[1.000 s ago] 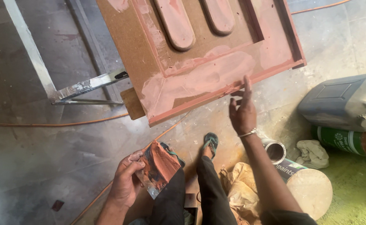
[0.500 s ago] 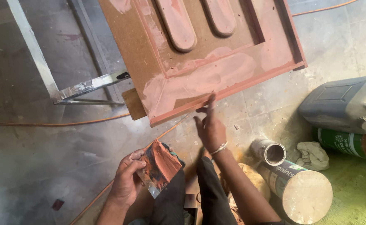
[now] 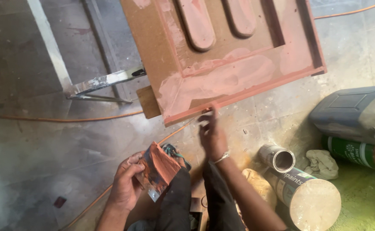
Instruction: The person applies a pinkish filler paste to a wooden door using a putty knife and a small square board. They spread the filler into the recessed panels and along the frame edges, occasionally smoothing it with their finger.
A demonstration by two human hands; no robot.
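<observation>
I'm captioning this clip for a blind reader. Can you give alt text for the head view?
A person's right hand reaches to the lower edge of a brown door panel smeared with pinkish filler, while the left hand holds a filler-coated flat piece. Cans, a grey jerrycan and a rag sit on the floor to the right.

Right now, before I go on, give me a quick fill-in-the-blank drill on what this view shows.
1. The right hand reaches its fingertips to the lower ____ of the wooden door panel.
2. The left hand holds a flat scraper smeared with ____ filler.
3. The small open tin lies on its ____ on the floor.

Missing words: edge; reddish-brown; side
</observation>
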